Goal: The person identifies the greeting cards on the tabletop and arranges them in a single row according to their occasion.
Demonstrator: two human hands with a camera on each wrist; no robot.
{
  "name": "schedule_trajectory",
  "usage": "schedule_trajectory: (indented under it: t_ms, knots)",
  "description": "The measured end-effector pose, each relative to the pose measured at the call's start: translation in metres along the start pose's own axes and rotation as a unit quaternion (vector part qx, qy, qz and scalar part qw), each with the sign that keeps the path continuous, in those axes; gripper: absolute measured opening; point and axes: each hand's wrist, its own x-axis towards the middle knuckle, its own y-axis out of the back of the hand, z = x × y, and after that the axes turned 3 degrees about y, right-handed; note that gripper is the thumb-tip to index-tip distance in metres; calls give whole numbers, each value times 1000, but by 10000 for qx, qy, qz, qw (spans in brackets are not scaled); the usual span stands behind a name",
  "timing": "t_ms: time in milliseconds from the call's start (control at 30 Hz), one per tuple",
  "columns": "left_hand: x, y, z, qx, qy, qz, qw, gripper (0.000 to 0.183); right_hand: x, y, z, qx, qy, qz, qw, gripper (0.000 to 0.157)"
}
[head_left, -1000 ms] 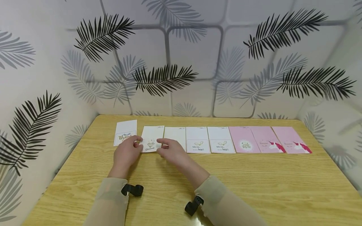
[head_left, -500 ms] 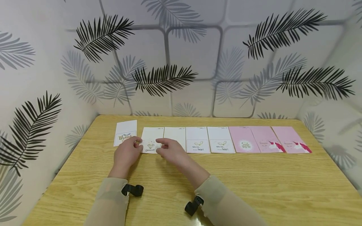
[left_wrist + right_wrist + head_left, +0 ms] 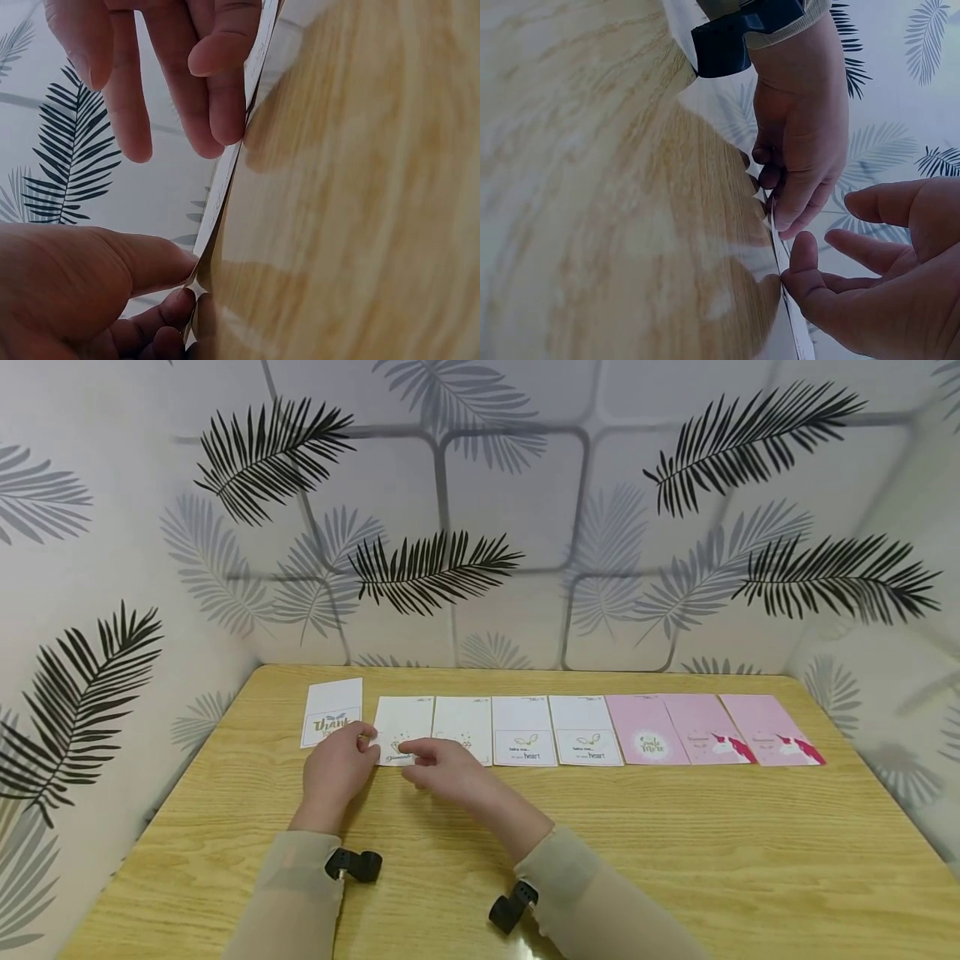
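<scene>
In the head view my left hand [image 3: 340, 768] is at the lower left edge of a cream folding card with a gold diamond print [image 3: 405, 718]. The left wrist view shows the left thumb [image 3: 161, 262] and curled fingers pinching the card's edge. My right hand [image 3: 450, 768] lies over the lower right part of this card, its thumb and fingers apart and loosely bent. In the right wrist view, a right fingertip [image 3: 791, 281] is right at the card's edge. Beside it is a second cream card [image 3: 461, 714], partly covered by the right hand.
A white "Thank" card [image 3: 333, 697] lies further left, slightly turned. To the right run two white "take me" cards [image 3: 522, 714], a pink "Smile More" card [image 3: 645, 710] and two pink unicorn cards [image 3: 765, 718]. All rest on the wooden table [image 3: 675, 852], before a leaf-patterned wall [image 3: 517, 510].
The diamond card has shifted slightly and straightened beside the second cream card. My right hand has moved left and slightly down across it. The left hand has hardly moved.
</scene>
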Motion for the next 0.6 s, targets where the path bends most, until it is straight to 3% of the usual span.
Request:
schedule_trajectory:
  t_ms: [400,600]
  knots:
    - [1,-2,-1,1,24,-8,10000,27,1,0,2,10,37,-72,10000,45]
    - [0,3,-6,-189,33,147,9997,32,3,-1,1,-78,163,352,9992,40]
